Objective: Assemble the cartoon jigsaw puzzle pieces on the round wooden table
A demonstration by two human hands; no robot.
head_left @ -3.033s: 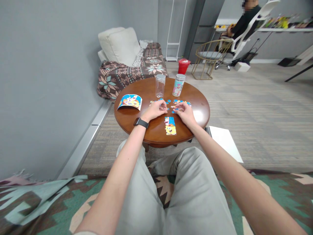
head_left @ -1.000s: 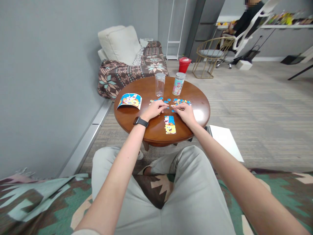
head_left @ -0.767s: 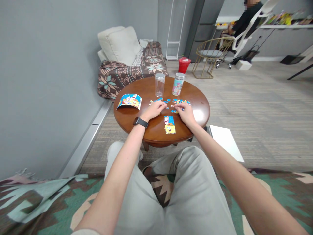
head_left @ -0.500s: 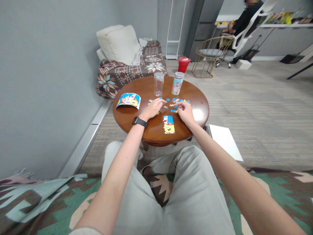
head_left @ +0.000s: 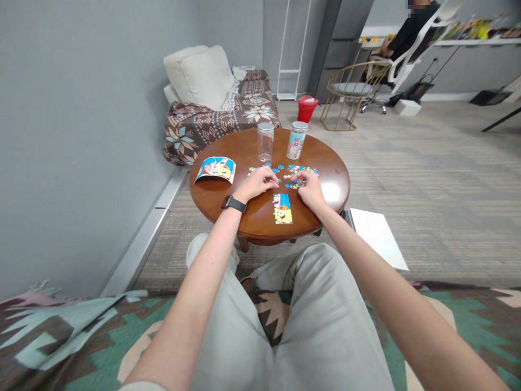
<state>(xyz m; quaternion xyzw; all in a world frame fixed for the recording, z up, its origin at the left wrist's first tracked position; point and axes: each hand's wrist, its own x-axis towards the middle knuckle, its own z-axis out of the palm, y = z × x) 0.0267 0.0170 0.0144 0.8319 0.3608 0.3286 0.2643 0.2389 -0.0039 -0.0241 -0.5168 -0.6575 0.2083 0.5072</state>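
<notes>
My left hand [head_left: 258,183], wearing a black watch, is bent over the table with its fingertips pinched together at a small puzzle piece [head_left: 279,181]. Opposite it, my right hand [head_left: 310,187] rests over the right group of loose puzzle pieces [head_left: 296,169], index finger stretched to the left and thumb apart. Another group of pieces [head_left: 273,169] lies beyond the left fingers. Nearest my knees is a joined puzzle strip [head_left: 282,209] showing a yellow cartoon face under blue. Some pieces are hidden beneath both hands.
A curved picture sheet [head_left: 215,168] stands at the left of the round wooden table [head_left: 228,144]. At the back are a clear jar [head_left: 265,144] and a printed jar [head_left: 296,141]. Beyond are a red bin [head_left: 306,110], a wire chair [head_left: 352,89] and a seated person [head_left: 411,32].
My left hand has drawn its fingers in and lowered them toward me, from stretched out over the pieces to a pinch. The right hand has barely moved. The view has shifted slightly.
</notes>
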